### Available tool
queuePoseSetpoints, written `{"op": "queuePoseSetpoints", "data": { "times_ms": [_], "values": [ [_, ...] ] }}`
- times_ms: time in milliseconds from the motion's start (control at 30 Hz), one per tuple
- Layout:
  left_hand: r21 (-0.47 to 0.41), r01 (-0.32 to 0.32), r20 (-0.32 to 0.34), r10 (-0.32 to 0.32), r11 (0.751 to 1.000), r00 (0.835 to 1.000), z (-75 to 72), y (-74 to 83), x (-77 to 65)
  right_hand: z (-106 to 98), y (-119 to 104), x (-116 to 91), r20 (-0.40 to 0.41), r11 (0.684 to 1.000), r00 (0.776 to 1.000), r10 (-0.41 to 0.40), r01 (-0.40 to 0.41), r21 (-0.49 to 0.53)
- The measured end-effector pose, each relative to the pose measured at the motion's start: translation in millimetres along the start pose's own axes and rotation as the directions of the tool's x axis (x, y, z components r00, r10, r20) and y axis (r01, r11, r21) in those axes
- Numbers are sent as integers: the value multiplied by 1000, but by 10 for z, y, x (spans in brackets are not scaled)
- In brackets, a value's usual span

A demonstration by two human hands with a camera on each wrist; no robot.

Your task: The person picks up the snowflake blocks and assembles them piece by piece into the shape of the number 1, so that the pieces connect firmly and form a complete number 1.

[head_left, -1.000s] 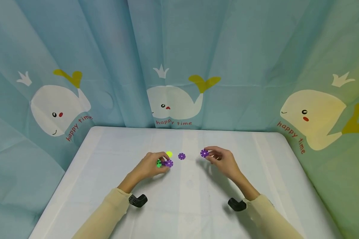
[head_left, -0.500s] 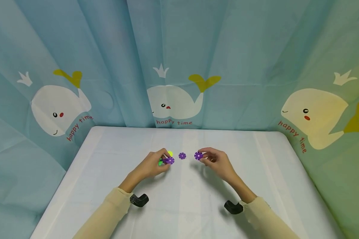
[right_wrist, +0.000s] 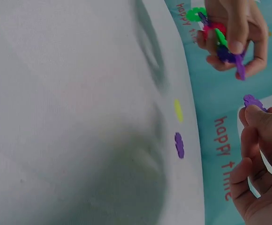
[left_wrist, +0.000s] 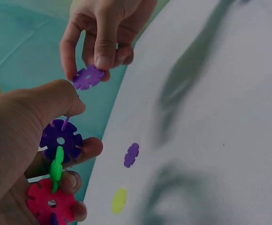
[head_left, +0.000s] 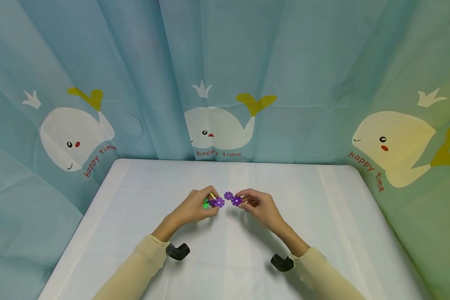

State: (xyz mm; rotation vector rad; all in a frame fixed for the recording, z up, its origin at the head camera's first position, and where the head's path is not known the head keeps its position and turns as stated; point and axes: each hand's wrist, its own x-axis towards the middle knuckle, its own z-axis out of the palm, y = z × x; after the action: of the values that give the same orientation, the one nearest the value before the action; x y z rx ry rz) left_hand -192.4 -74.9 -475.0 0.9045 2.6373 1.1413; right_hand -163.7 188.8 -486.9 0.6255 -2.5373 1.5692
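Observation:
My left hand (head_left: 195, 206) holds a chain of slotted snowflake discs joined edge to edge. In the left wrist view, the chain has a dark purple disc (left_wrist: 70, 146), a green disc (left_wrist: 56, 165) seen edge-on, and a red disc (left_wrist: 40, 199). Its foremost purple disc (head_left: 219, 202) faces the right hand. Between thumb and fingertips, my right hand (head_left: 260, 208) pinches a single purple snowflake disc (head_left: 236, 201). A small gap separates this disc from the chain. The left fingers hide part of the chain.
On the white table (head_left: 240, 258) lie a loose purple disc (left_wrist: 132, 155) and a yellow disc (left_wrist: 119, 200), just beyond the hands. A blue curtain (head_left: 303, 83) with printed whales stands behind the table. Each wrist carries a black device (head_left: 178, 251).
My right hand has moved left with its purple disc, close to the chain. The left hand has shifted slightly right, largely covering the yellow disc in the head view.

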Motion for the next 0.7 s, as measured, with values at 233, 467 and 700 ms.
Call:
{"op": "queuePoseSetpoints", "data": {
  "times_ms": [233,467,700],
  "values": [
    [-16,-16,-9,16,1000,1000,6,32,14,89,-27,5,-12,998,999,-53,52,-34],
    [-15,-37,-12,37,999,999,3,48,20,122,-34,3,-2,993,995,-97,97,-64],
    [3,-24,5,24,1000,1000,6,55,13,149,-24,-3,18,990,992,-127,128,-55]
  ]
}}
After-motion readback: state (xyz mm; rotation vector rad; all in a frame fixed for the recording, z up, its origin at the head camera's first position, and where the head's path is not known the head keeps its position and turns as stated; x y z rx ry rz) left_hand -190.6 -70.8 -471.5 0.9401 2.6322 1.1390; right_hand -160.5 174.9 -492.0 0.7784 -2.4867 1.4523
